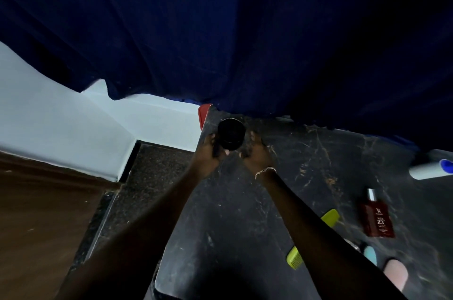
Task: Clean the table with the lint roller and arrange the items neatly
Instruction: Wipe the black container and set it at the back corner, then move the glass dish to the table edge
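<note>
The forearms reach from the near edge across the dark table point(306, 152) to its far left corner, where the left hand point(208, 152) grasps a black jar point(231, 133); the right hand point(256, 152) hovers just beside it, fingers loosely curled, holding nothing. To place the jar well, I would set it flat, clear of the edge. The lint roller point(431, 169) lies at the far right, long axis left-right, blue end pointing right.

Dark blue curtain point(245, 30), pale wall point(61, 113), brown wooden floor point(41, 221), speckled granite strip point(152, 172)
</note>
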Demonstrator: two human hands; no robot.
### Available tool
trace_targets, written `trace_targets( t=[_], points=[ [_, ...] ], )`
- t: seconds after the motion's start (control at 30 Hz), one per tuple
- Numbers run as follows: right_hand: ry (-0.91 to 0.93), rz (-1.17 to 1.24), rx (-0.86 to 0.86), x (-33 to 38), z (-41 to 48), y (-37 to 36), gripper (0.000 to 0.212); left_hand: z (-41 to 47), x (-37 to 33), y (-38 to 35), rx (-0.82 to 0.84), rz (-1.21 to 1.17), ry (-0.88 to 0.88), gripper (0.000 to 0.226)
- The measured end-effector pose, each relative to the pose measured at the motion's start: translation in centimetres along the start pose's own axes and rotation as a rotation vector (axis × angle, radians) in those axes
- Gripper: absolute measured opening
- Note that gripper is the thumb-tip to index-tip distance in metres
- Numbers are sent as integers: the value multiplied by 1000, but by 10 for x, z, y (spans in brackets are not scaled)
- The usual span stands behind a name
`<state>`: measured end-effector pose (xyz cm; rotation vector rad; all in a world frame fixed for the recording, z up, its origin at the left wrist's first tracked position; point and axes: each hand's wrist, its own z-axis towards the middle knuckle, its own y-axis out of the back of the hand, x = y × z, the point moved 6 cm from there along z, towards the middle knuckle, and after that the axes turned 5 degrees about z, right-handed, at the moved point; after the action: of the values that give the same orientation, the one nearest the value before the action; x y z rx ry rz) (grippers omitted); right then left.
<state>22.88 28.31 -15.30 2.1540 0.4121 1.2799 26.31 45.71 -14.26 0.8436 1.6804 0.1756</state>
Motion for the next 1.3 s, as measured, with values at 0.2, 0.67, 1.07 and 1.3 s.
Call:
trace_targets(
  t=[0.2, 0.67, 1.07, 1.3],
  points=[
    [132, -41, -58, -26, -63, 16, 79, -52, 20, -8, -7, 204, 8, 68],
    [206, -353, -225, -92, -176, 76, 78, -127, -36, -96, -64, 583, -361, 68],
    [60, -285, -151, -197, -229, 149, 74, -184, -96, -237, 146, 664, -378, 71],
    [-31, -424, 34, -258, -227, 171, 59, -212, -106, -295, 200, 535, -24, 52]
  ],
)
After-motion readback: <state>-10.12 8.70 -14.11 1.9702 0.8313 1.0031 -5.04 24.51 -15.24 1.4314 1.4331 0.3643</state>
